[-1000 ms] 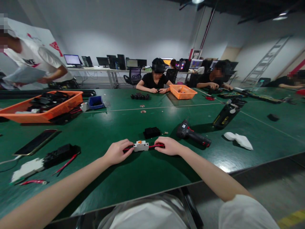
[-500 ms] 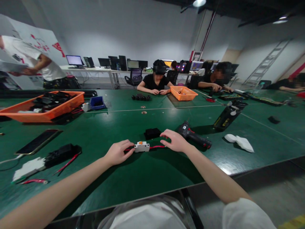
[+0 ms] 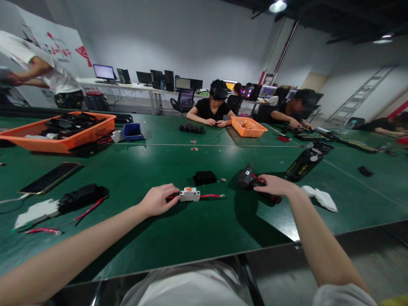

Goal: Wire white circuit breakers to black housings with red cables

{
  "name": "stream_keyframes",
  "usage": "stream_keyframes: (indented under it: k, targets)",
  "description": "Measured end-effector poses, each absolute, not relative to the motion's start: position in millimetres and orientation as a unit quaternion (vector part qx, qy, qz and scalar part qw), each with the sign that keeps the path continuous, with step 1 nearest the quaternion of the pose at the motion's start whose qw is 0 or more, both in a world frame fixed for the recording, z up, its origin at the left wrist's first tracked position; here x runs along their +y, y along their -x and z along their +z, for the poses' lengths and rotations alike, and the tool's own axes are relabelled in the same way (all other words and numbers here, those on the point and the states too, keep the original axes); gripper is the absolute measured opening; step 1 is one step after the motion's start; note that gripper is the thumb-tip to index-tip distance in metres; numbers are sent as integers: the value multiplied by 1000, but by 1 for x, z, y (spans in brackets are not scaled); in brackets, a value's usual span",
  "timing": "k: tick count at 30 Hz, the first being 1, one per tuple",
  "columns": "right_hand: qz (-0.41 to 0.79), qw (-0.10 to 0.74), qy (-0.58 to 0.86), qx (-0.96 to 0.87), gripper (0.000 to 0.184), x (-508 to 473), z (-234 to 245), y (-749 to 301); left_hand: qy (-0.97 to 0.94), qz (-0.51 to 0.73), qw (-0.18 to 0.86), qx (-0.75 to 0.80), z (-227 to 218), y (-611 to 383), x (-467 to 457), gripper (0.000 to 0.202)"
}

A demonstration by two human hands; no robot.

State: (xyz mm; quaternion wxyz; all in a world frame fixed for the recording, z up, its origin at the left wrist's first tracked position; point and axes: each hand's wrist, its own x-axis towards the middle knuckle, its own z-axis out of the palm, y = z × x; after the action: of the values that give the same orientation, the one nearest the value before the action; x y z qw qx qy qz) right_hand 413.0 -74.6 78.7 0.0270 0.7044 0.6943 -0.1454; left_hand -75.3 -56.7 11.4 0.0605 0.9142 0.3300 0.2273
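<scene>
My left hand (image 3: 160,199) is closed around the short red wire at the left end of a small white circuit breaker (image 3: 190,195) with an orange lever. A second red wire (image 3: 211,196) with a metal lug sticks out of its right end. The breaker lies on the green table. To the right, my right hand (image 3: 274,186) grasps the handle of a black-and-red cordless screwdriver (image 3: 246,177), which still rests on the tabletop. Behind the breaker sit a black plastic block (image 3: 204,177) and a tiny metal piece (image 3: 223,180).
At left are an orange basket (image 3: 66,143) of black parts, a blue bin (image 3: 133,131), a phone (image 3: 51,178), a white-and-black module (image 3: 60,207) and loose red wires (image 3: 44,230). At right stand a black cylinder (image 3: 307,162) and a white crumpled item (image 3: 320,198). Co-workers sit across the table.
My right hand has left the breaker's right wire, moved right and taken hold of the screwdriver. My left hand stays at the breaker. The standing person at left has shifted leftward.
</scene>
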Motion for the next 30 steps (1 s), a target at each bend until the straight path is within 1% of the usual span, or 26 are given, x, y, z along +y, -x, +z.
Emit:
stream_keyframes:
  k: [2,5,9,13,15,17,19,21,25,27,28,30]
  targets:
    - [-152,15,-697,700,49,-73,72,-414,-915,225,61,331,12,75,-56,32]
    - [-117,31,-721,683,50,-64,58,-409,-914,220,59,335,12,75,-56,32]
    - [-110,47,-739,663,58,-52,41,-405,-915,217,49,338,11,76,-57,32]
    - [-96,17,-760,643,66,-53,35,-405,-917,218,45,330,11,76,-58,32]
    - [-88,-1,-769,633,66,-58,36,-405,-918,219,46,328,11,77,-58,32]
    - [-97,-23,-768,633,61,-65,39,-402,-918,221,48,326,11,77,-58,33]
    - [-124,-61,-762,632,56,-73,43,-396,-917,223,50,326,12,77,-58,33]
    - [-167,-128,-756,620,53,-82,48,-385,-917,225,53,326,12,78,-58,33]
    - [-320,-350,-685,553,49,-103,66,-351,-916,231,53,322,12,78,-58,34]
    - [-414,-435,-626,498,48,-117,82,-331,-917,231,48,322,12,78,-58,34]
    - [-460,-454,-601,470,47,-124,92,-321,-917,228,45,323,11,78,-58,34]
    - [-556,-451,-561,415,47,-139,112,-302,-919,221,39,323,10,78,-57,32]
